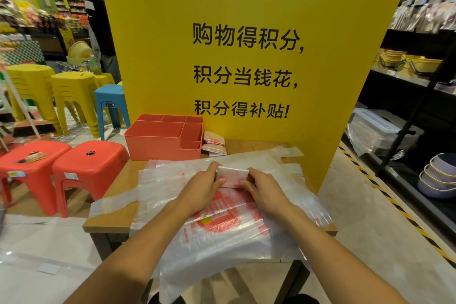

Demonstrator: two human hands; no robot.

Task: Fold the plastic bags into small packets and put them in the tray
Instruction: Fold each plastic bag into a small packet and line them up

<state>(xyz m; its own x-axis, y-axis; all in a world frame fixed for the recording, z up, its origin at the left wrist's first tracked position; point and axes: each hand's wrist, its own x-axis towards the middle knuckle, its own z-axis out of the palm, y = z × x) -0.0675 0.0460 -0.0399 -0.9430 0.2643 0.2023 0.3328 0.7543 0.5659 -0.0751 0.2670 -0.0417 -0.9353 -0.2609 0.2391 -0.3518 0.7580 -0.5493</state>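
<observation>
Plastic bags [222,234] lie in a flat stack under my hands, clear with red print, spread over the wooden surface [116,217] and hanging off its near edge. On top of the stack, right between my hands, sits a small folded packet [232,176], white with faint red marks. My left hand [202,187] pinches its left end and my right hand [265,191] pinches its right end, fingers curled round the ends. Both hands are clamped on it, with only the packet's own width between them. Beyond my left hand, at the far left corner of the surface, stands the coral tray [158,148], divided into several compartments. Just right of the tray, beyond my hands, a few finished packets [214,143] lie stacked close to the yellow board [246,7] that stands behind the surface. Out past my left arm, off the surface, stand 2 red stools [91,163]
</observation>
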